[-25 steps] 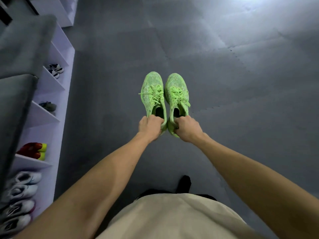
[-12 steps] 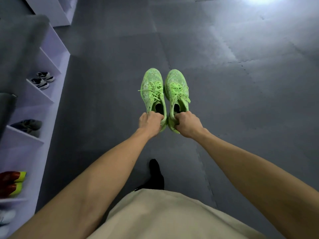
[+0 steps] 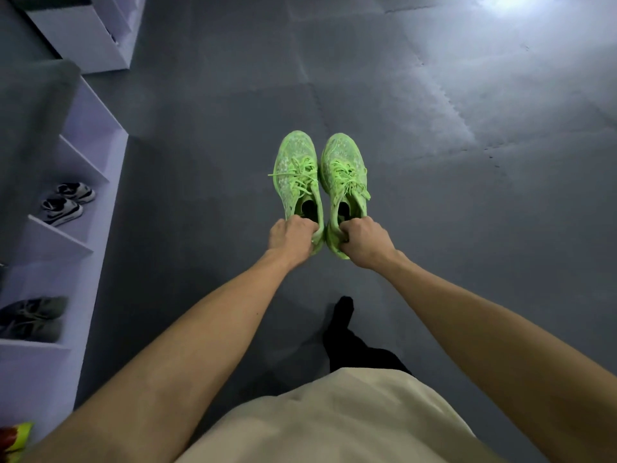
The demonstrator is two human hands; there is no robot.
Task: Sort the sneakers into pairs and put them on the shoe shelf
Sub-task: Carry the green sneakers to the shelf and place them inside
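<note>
I hold a pair of neon green sneakers side by side in the air over the grey floor, toes pointing away. My left hand (image 3: 291,237) grips the heel of the left green sneaker (image 3: 295,172). My right hand (image 3: 362,243) grips the heel of the right green sneaker (image 3: 344,172). The white shoe shelf (image 3: 83,242) stands along the left edge, well apart from the sneakers. It holds a white-and-black pair (image 3: 68,202), a dark grey pair (image 3: 33,317), and a red-and-yellow shoe (image 3: 15,437) cut off at the bottom left.
The floor is grey interlocking foam mat (image 3: 434,162). A second white unit (image 3: 90,35) stands at the top left. My foot in a black sock (image 3: 342,312) steps forward below the hands. A bright light patch lies at the top right.
The shelf has slid down and back in view as I walk along it; the white pairs at the bottom left have left the frame. Both hands keep the same hold on the green sneakers.
</note>
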